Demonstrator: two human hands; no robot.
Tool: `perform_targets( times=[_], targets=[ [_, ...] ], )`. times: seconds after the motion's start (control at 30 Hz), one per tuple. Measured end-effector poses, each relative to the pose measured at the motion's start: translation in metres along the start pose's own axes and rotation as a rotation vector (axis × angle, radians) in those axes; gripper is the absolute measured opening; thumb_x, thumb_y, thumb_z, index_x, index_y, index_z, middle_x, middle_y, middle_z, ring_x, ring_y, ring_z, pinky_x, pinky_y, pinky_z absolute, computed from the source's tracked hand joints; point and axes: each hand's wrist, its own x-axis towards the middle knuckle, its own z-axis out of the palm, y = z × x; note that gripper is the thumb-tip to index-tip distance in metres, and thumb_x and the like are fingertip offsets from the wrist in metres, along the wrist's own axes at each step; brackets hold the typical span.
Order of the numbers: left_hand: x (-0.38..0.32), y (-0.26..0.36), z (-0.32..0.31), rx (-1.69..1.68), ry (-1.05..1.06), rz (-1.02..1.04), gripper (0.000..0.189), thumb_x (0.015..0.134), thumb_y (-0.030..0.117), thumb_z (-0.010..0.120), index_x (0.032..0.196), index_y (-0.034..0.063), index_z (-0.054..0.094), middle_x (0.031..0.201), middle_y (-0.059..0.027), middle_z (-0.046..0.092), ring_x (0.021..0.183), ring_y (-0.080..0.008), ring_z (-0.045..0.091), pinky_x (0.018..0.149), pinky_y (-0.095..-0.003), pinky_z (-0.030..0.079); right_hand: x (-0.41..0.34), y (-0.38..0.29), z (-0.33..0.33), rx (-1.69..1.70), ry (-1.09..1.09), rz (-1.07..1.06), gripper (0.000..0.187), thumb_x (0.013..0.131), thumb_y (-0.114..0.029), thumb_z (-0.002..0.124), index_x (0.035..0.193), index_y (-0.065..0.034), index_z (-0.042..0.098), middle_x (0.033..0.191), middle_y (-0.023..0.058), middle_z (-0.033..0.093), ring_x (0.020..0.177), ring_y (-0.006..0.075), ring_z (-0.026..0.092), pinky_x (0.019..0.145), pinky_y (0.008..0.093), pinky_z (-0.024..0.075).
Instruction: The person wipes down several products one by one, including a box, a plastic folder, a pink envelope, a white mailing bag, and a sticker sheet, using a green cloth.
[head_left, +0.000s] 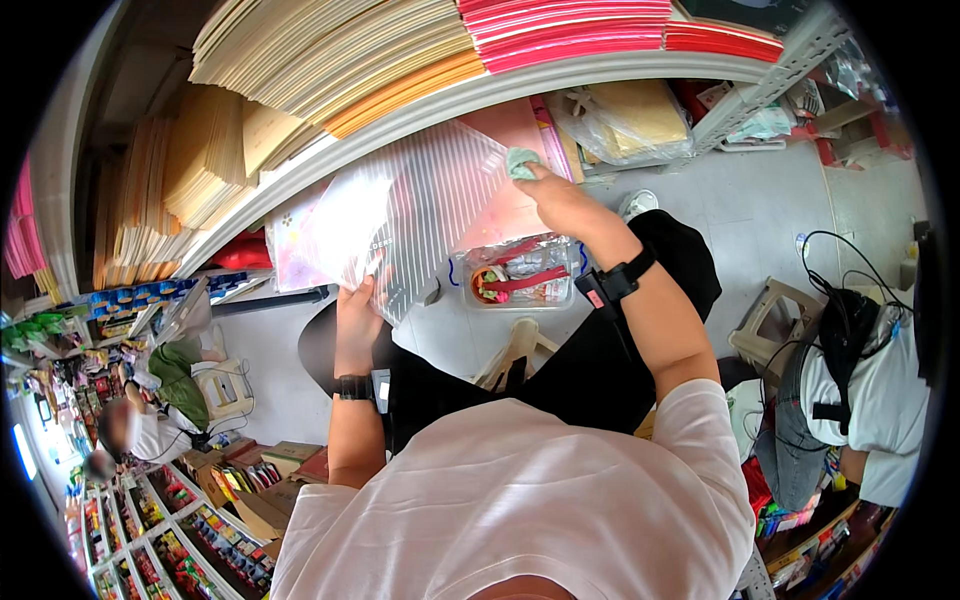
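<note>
My left hand grips the near lower corner of a clear plastic folder printed with white stripes and some lettering. Glare washes out part of the folder's left side. A crumpled pale green cloth is pinched in my right hand, by the folder's far right corner; I cannot tell whether the cloth touches it. Behind the folder lie a pink sheet or folder and a pale floral one. Between my knees, a clear plastic bin holds red strips and small packaged items.
Overhead runs a metal shelf edge loaded with stacked envelopes and red paper goods. A plastic-wrapped yellow stack sits below it. Co-workers sit at left and right, near plastic stools. Cables hang at right.
</note>
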Motion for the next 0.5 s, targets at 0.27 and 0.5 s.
perform_targets(
  times=[0.27, 0.5],
  targets=[
    [-0.005, 0.010, -0.048, -0.200, 0.148, 0.185, 0.051, 0.093, 0.000, 0.040, 0.141, 0.0106, 0.024, 0.140, -0.0193, 0.034, 0.127, -0.0277, 0.039, 0.106, -0.0403, 0.034, -0.011, -0.018, -0.003, -0.148, -0.198, -0.119, 0.052, 0.076, 0.011, 0.042, 0.123, -0.0074, 0.053, 0.138, 0.0210, 0.036, 0.120, 0.0356, 0.044, 0.100, 0.0350, 0.0368],
    [0.021, 0.014, -0.097, -0.202, 0.304, 0.219, 0.045, 0.093, 0.007, 0.046, 0.135, 0.0099, 0.030, 0.130, -0.0139, 0.046, 0.117, -0.0250, 0.048, 0.096, -0.0352, 0.043, 0.001, -0.002, 0.005, -0.175, -0.209, -0.113, 0.049, 0.074, 0.007, 0.049, 0.121, -0.0061, 0.055, 0.135, 0.0239, 0.039, 0.118, 0.0345, 0.047, 0.097, 0.0359, 0.0404]
  ],
)
